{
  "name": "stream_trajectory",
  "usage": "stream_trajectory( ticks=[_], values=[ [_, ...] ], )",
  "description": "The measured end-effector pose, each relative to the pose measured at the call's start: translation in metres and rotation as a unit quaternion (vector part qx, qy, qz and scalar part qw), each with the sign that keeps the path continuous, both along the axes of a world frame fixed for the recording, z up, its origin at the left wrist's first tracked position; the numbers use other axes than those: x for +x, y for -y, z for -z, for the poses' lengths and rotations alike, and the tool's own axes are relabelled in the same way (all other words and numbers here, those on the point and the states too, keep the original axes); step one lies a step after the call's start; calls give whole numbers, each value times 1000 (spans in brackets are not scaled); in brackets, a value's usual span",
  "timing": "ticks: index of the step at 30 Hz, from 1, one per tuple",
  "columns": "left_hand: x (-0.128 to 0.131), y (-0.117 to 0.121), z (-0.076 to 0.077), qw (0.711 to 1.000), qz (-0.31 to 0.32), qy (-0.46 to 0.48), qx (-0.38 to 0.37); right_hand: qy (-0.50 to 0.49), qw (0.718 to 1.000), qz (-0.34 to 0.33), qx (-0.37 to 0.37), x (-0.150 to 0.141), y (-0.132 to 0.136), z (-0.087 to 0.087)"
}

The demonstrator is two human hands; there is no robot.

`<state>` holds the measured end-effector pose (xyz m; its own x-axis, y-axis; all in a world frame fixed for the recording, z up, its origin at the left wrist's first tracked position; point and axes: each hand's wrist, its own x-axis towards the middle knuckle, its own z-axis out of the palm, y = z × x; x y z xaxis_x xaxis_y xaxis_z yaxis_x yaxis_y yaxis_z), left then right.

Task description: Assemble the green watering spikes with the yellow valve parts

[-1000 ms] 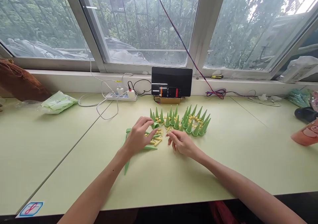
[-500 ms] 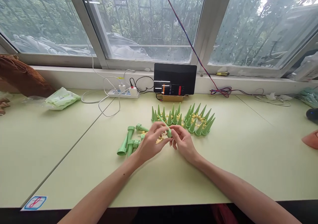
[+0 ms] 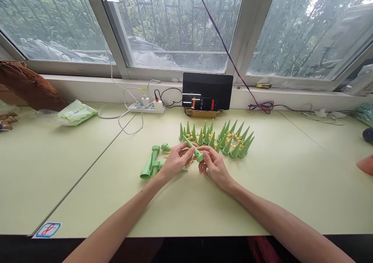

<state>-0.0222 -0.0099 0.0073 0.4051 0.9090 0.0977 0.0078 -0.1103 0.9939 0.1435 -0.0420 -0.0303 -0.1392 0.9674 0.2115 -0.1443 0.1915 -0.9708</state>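
Note:
My left hand [image 3: 174, 162] pinches a green plastic cone [image 3: 193, 149] by its shaft, tip pointing up and left. At the cone's wide end my right hand [image 3: 214, 166] has its fingertips closed, on something too small to make out. Behind the hands stand several upright green cones [image 3: 221, 139] with small yellow pieces [image 3: 231, 135] scattered among them. To the left of my left hand lie several longer green spikes [image 3: 151, 165] on the pale green table [image 3: 87, 185].
A black screen [image 3: 208, 91] and a phone [image 3: 204, 103] stand at the table's back edge. A power strip [image 3: 147, 107] with white cables lies to their left. A green packet [image 3: 76, 113] rests far left, with a blue sticker [image 3: 46, 230] near the front edge.
My left hand lifted a green cone from the pile and brought it to the right hand; both hands now meet on it. The view shifted slightly left.

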Motion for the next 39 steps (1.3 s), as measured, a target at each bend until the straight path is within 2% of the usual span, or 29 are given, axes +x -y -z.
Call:
stream_trajectory(
  ticks=[4,8,11,15,19,23,31,39],
  values=[
    [0,0,-1,1000,-6,20,-15,38,999,9,-5,0,1,1],
    [-3,-4,-1,996,-65,54,-3,108,991,71,30,0,3,0],
    [-5,-6,-2,992,-107,67,19,193,974,89,75,0,4,-1],
    [-4,-6,-1,987,-142,69,17,291,941,58,161,0,3,3],
    [-1,-5,2,988,-141,66,9,338,914,0,226,1,0,7],
    [0,-4,2,989,-137,54,15,383,893,-29,236,2,1,5],
    [3,0,0,990,-131,45,17,452,857,-18,246,2,4,3],
    [3,0,0,991,-127,29,22,471,849,-26,238,3,4,4]
  ],
)
